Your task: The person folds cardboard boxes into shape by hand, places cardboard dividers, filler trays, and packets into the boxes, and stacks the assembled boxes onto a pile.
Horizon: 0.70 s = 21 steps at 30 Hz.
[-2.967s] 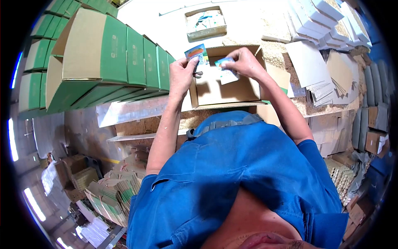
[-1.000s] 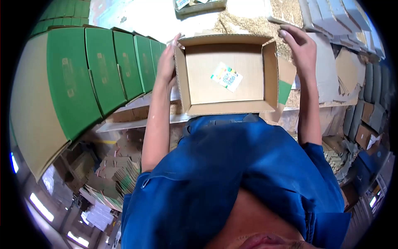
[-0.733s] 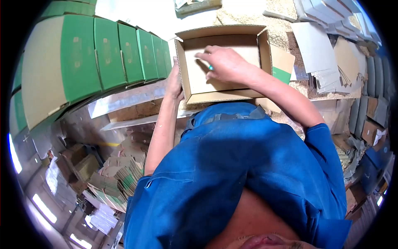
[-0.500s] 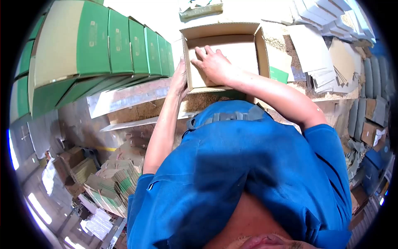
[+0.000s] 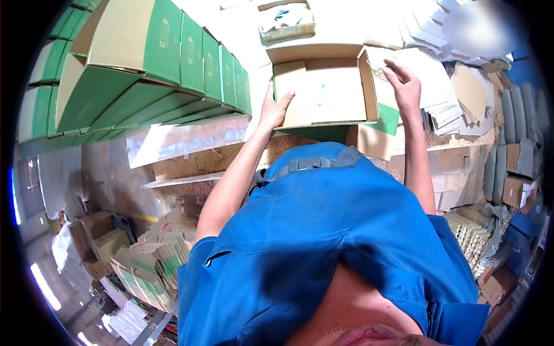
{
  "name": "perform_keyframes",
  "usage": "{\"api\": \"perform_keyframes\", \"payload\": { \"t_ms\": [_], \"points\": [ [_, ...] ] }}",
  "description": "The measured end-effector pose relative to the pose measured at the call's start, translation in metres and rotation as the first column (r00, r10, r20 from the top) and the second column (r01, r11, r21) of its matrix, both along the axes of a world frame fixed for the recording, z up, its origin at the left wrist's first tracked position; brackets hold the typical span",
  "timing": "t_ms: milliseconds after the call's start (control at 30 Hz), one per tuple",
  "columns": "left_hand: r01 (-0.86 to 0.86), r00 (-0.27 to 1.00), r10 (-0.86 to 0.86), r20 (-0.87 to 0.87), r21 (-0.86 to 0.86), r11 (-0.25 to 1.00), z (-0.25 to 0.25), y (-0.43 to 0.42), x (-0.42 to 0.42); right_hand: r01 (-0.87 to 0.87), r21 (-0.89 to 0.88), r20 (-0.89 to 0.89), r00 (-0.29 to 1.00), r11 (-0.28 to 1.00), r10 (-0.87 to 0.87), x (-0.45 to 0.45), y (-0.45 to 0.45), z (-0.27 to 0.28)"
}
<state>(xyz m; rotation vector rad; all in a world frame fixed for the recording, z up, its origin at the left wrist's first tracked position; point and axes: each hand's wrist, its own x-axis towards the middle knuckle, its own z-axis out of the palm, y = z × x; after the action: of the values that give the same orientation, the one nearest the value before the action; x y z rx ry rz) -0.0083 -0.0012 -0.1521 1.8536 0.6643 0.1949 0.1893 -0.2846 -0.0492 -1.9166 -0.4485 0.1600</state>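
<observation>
1. Currently, the left side is the tight one: a row of green-and-tan boxes (image 5: 193, 60) stands just beyond the left hand (image 5: 274, 107).
2. On the far side, a bright strip of tabletop (image 5: 343, 26) separates the cardboard box (image 5: 344, 104) from a small tray (image 5: 288, 32) of white and blue pieces.
3. On the right, a tan-and-green cardboard piece (image 5: 388, 119) lies beside the box, with white sheets (image 5: 428, 75) beyond it; on the near side, the blue clothing (image 5: 323, 207) comes close.
4. The left hand grasps the box's left wall, thumb over the inner side.
5. The right hand (image 5: 405, 89) is released, fingers loosely curled and apart, raised just right of the box.
6. The box sits centrally on the tabletop, top uncovered, inside pale tan.
7. Small green marks show on its floor; glare hides what bears them.
</observation>
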Motion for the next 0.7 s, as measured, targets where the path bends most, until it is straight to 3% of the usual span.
{"api": "perform_keyframes", "payload": {
  "t_ms": [67,133,167,233,267,300,333,367,400,433,467,500,533,567,600,700],
  "points": [
    [-0.006,0.999,0.006,0.044,-0.011,1.0,-0.004,0.0,0.0,0.02,0.201,-0.412,0.909,0.979,0.066,-0.002,-0.01,-0.028],
    [-0.024,1.0,0.023,0.017,0.035,0.999,-0.003,0.002,0.002,-0.074,0.245,-0.591,0.779,0.967,0.209,-0.013,-0.007,-0.07],
    [-0.017,1.0,0.016,0.021,0.043,0.999,0.004,0.002,0.001,0.098,0.372,-0.756,0.608,0.923,0.241,-0.02,-0.005,-0.094],
    [-0.028,1.0,0.027,0.009,0.048,0.998,0.021,-0.003,-0.001,-0.015,0.176,-0.724,0.676,0.984,0.14,-0.026,0.008,-0.102],
    [-0.086,0.996,0.084,0.024,0.141,0.986,-0.004,0.0,0.0,-0.112,0.026,-0.681,0.725,0.993,0.1,-0.023,0.018,-0.109],
    [-0.067,0.998,0.065,0.023,0.07,0.995,-0.009,0.001,0.0,-0.178,-0.202,-0.262,0.957,0.963,0.122,-0.042,0.034,-0.1],
    [-0.035,0.999,0.041,0.035,-0.154,0.987,-0.003,0.002,-0.001,-0.178,0.085,-0.333,0.922,0.98,0.196,-0.045,0.042,-0.105],
    [-0.086,0.996,0.086,0.008,0.173,0.981,-0.018,0.006,0.002,-0.123,0.404,-0.498,0.802,0.907,0.33,-0.039,0.052,-0.106],
    [-0.077,0.995,0.084,-0.062,0.105,0.992,-0.003,0.003,0.0,-0.089,0.476,-0.543,0.753,0.875,0.372,-0.042,0.052,-0.1],
    [-0.084,0.996,0.084,0.0,0.104,0.991,-0.002,0.002,-0.002,-0.192,0.327,-0.459,0.823,0.925,0.333,-0.037,0.048,-0.104],
    [-0.11,0.994,0.107,0.036,0.084,0.99,-0.006,0.002,-0.003,-0.2,0.165,-0.42,0.872,0.966,0.252,-0.044,0.047,-0.085],
    [-0.124,0.989,0.116,0.092,0.089,0.988,-0.011,0.004,-0.005,-0.217,0.093,-0.383,0.893,0.972,0.236,-0.037,0.041,-0.1],
    [-0.107,0.989,0.099,0.112,0.065,0.992,-0.023,0.01,-0.006,-0.16,0.208,-0.464,0.852,0.965,0.241,-0.046,0.044,-0.084],
    [-0.087,0.989,0.087,0.119,-0.009,0.996,-0.013,0.011,-0.009,-0.028,0.43,-0.561,0.775,0.903,0.291,-0.043,0.042,-0.104],
    [-0.062,0.989,0.073,0.129,-0.086,0.994,-0.004,0.011,-0.01,-0.079,0.353,-0.543,0.794,0.932,0.273,-0.039,0.04,-0.1],
    [-0.056,0.986,0.06,0.156,-0.031,0.998,-0.022,0.016,-0.004,-0.077,0.375,-0.597,0.742,0.924,0.304,-0.026,0.038,-0.119]
  ]
}}
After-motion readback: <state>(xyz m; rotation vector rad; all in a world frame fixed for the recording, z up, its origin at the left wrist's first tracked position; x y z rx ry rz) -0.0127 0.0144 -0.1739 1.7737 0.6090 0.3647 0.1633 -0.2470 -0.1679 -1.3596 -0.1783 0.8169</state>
